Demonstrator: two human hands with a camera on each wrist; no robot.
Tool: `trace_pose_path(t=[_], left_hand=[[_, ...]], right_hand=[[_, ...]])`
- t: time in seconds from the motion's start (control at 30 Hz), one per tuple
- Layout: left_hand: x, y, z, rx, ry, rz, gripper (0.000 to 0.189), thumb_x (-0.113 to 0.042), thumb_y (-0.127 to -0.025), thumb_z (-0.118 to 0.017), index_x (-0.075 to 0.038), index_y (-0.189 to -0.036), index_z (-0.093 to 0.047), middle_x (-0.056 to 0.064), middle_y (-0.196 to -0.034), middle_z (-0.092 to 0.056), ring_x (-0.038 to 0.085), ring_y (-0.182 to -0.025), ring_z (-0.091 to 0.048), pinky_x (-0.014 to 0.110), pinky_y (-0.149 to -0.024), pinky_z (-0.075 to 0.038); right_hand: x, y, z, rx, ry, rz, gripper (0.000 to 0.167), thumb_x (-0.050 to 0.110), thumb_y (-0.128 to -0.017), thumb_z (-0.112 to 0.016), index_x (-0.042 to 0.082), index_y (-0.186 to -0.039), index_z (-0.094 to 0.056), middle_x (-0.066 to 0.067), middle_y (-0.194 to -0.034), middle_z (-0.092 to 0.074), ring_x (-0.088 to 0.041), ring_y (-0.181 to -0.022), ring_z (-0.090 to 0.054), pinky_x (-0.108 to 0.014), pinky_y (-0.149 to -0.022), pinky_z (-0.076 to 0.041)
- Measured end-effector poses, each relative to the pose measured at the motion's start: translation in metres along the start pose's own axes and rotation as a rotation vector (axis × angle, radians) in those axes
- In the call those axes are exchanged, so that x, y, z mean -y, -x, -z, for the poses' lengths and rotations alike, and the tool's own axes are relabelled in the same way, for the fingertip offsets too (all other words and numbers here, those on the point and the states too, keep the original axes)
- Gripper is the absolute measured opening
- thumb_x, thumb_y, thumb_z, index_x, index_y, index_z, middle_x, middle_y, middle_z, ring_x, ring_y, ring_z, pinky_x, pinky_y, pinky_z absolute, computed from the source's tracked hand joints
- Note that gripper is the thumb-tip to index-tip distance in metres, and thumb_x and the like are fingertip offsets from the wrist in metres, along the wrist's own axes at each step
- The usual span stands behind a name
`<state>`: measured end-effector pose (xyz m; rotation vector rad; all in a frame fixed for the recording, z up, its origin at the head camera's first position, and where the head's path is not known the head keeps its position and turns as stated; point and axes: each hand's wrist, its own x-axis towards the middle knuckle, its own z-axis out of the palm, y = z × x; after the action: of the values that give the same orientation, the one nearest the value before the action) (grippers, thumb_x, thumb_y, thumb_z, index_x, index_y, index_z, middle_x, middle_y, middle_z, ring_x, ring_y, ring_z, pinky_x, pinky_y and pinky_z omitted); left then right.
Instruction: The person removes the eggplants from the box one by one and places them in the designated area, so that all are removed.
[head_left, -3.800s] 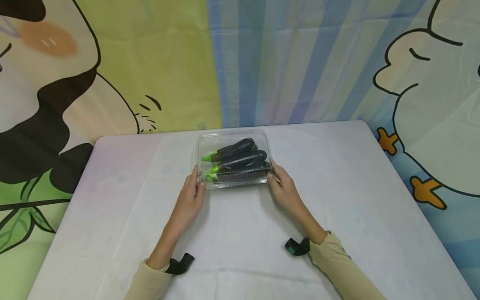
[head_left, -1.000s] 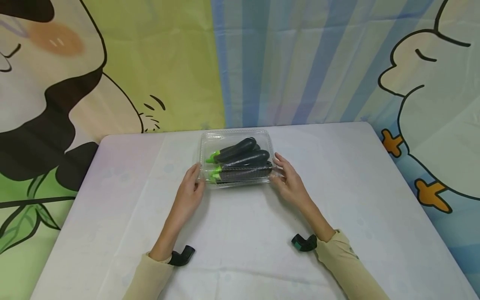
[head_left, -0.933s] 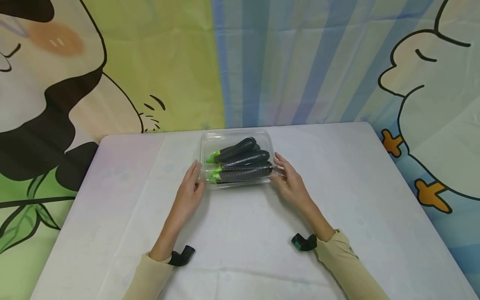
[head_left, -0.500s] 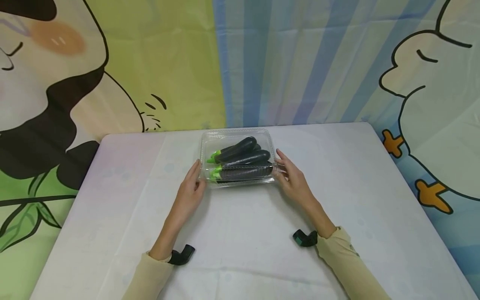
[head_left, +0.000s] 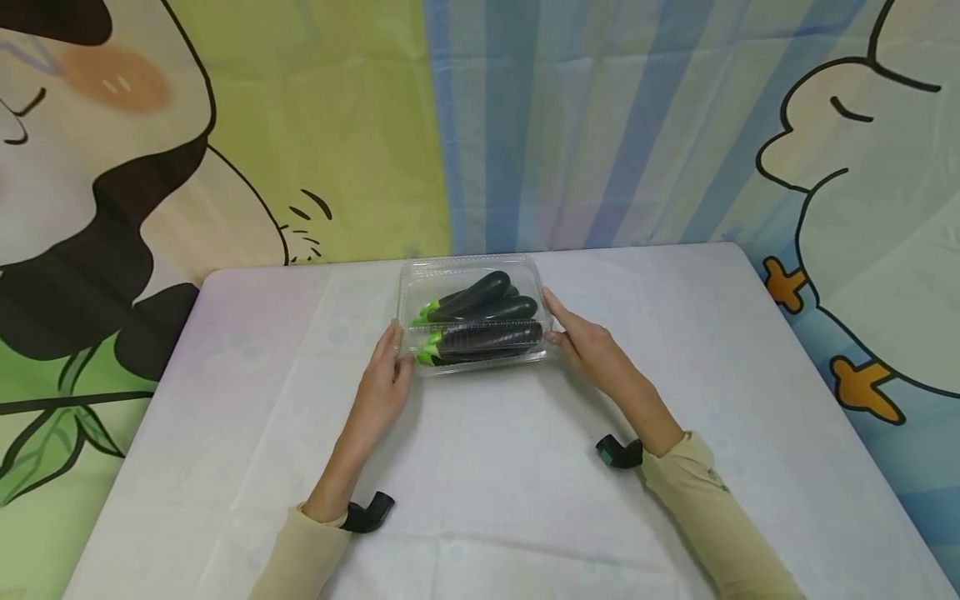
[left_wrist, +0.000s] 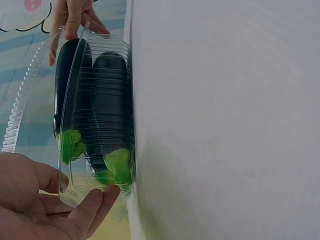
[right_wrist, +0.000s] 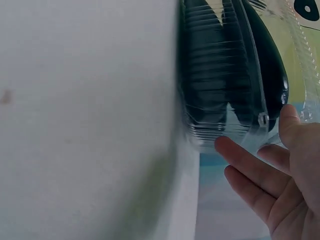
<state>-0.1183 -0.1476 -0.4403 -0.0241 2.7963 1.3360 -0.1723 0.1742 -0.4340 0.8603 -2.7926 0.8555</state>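
A clear plastic clamshell box (head_left: 480,367) lies near the table's far edge, holding several eggplants (head_left: 491,336) with green caps. Its lid (left_wrist: 20,100) stands partly raised along the front, apart from the base rim in both wrist views. My left hand (head_left: 384,392) grips the box's left front corner, thumb at the rim and fingers against the side wall. At the right side, my right hand (head_left: 592,346) has hold of the lid's edge, one finger stretched along it. In the right wrist view, a fingertip (right_wrist: 289,120) sits by the lid's corner, others near the base wall.
A white cloth (head_left: 480,483) covers the table, with a few wrinkles near the front. Behind it hangs a cartoon-printed curtain (head_left: 585,125). Black wrist cameras (head_left: 369,512) jut from both sleeves.
The lid's front edge has risen from the base. My right hand has shifted slightly right and farther up along the box's side. The left hand stays almost where it was.
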Motion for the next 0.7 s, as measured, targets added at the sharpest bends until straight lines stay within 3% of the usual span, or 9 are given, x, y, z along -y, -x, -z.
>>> trace_pose_path(t=[0.17,0.33,0.47,0.57,0.7], left_hand=[[-0.002,0.001,0.0,0.004,0.001,0.009,0.057,-0.022,-0.103,-0.039,-0.004,-0.154,-0.021,0.007,-0.164,-0.011,0.025,-0.151,-0.015,0.045,-0.121,-0.024],[-0.002,0.002,0.0,0.011,0.002,0.023,0.056,-0.023,-0.103,-0.038,-0.005,-0.154,-0.021,0.007,-0.164,-0.013,0.026,-0.151,-0.015,0.046,-0.121,-0.024],[0.0,0.001,-0.001,0.008,0.01,0.015,0.056,-0.023,-0.103,-0.038,-0.005,-0.154,-0.02,0.005,-0.164,-0.012,0.026,-0.151,-0.015,0.048,-0.121,-0.024],[0.0,0.001,-0.001,0.006,0.015,0.007,0.056,-0.022,-0.103,-0.037,-0.004,-0.154,-0.021,0.005,-0.165,-0.012,0.026,-0.151,-0.015,0.049,-0.121,-0.023],[0.0,0.001,-0.002,0.005,0.015,0.002,0.056,-0.021,-0.103,-0.037,-0.002,-0.154,-0.021,0.008,-0.164,-0.012,0.027,-0.151,-0.015,0.05,-0.121,-0.022]], right_hand=[[0.0,-0.006,0.01,0.008,0.074,0.027,0.072,0.015,-0.095,-0.059,0.017,-0.156,-0.021,-0.014,-0.146,-0.051,-0.03,-0.121,-0.061,-0.046,-0.097,-0.052],[0.0,-0.013,0.021,0.06,0.102,0.023,0.068,0.021,-0.096,-0.059,0.018,-0.154,-0.025,-0.012,-0.146,-0.05,-0.029,-0.114,-0.064,-0.045,-0.093,-0.054],[0.0,-0.022,0.027,0.049,0.086,0.06,0.064,0.021,-0.096,-0.058,0.014,-0.152,-0.029,-0.013,-0.131,-0.058,-0.026,-0.103,-0.068,-0.043,-0.085,-0.056],[0.0,-0.027,0.029,0.03,0.072,0.068,0.062,0.02,-0.096,-0.058,0.014,-0.151,-0.031,-0.013,-0.122,-0.06,-0.026,-0.104,-0.067,-0.044,-0.085,-0.056],[0.001,-0.032,0.029,-0.003,0.08,0.068,0.06,0.022,-0.097,-0.057,0.014,-0.151,-0.031,-0.013,-0.127,-0.056,-0.029,-0.11,-0.061,-0.046,-0.086,-0.053]])
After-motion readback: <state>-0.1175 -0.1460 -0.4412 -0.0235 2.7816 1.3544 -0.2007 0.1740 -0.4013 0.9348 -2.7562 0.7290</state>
